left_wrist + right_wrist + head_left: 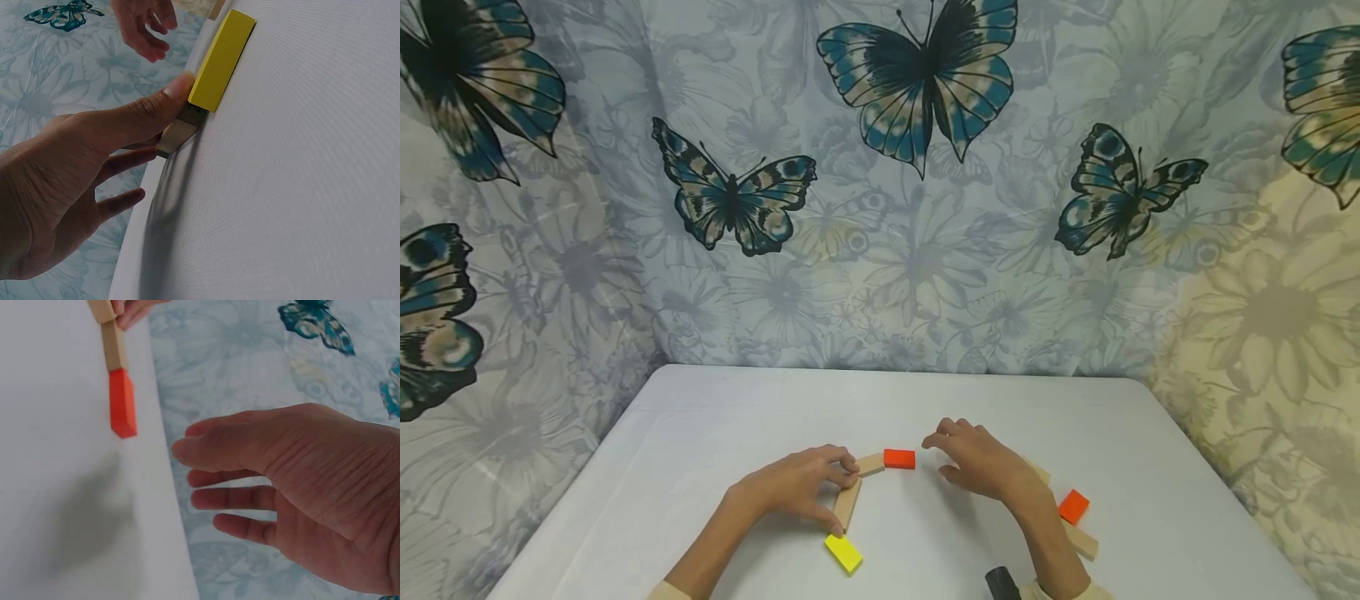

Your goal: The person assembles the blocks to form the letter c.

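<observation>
"What is held by the left hand (805, 482)?"
"A plain wooden block (847, 504) is pinched lengthwise between thumb and fingers on the white table (775, 400), its near end placed just beside the yellow block (844, 553)."
"And by the right hand (983, 463)?"
"Nothing is gripped; its loose fingers are held above the table near a red block (899, 459), which is touched by another plain block (872, 464)."

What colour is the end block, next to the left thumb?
Yellow. The end block shows best in the left wrist view.
</observation>
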`<state>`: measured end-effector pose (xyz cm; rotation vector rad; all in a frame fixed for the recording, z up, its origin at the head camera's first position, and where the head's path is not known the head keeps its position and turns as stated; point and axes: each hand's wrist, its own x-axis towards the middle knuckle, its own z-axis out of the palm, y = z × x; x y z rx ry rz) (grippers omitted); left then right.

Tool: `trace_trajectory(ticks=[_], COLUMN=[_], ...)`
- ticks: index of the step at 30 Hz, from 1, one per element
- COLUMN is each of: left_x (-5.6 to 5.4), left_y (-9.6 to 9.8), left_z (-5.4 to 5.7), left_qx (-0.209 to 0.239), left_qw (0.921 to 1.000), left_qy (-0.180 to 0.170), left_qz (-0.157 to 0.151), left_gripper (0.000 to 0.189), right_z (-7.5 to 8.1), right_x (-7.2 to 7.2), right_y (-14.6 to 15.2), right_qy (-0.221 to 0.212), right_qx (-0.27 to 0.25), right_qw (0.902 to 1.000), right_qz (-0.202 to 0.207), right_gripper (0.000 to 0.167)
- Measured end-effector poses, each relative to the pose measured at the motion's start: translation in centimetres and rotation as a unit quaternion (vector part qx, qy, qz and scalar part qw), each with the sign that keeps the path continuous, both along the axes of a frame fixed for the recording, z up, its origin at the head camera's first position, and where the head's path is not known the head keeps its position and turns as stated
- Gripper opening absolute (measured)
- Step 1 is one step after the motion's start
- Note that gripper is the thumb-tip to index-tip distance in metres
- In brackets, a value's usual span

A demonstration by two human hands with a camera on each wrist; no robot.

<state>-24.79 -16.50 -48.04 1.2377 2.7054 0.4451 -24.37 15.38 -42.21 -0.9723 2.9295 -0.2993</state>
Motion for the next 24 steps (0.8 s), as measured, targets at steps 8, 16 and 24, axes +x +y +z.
trace_trajectory(ticks=[8,16,24], left_x=[0.2,0.2,0.3], left_y=[-0.2,-0.2,0.0], left_z=[0.1,0.1,0.1], left_qx=[0.008,0.007,0.003], left_qw=[0.9997,0.9998,1.0000], left_qy=[0.017,0.013,0.000], left_qz=[-0.013,-0.010,0.000], left_gripper=[0.070,0.071,0.071], right_z=[0.7,1.3,1.1], right_x=[-0.2,0.0,0.2], right_y=[2.5,5.6,7.9], right_qy=[-0.013,-0.038,-0.070], right_qx=[-0.011,-0.021,-0.026], right_qw=[0.9993,0.9965,0.9906], right_qz=[-0.032,-0.072,-0.114], right_gripper=[0.036,0.038,0.037])
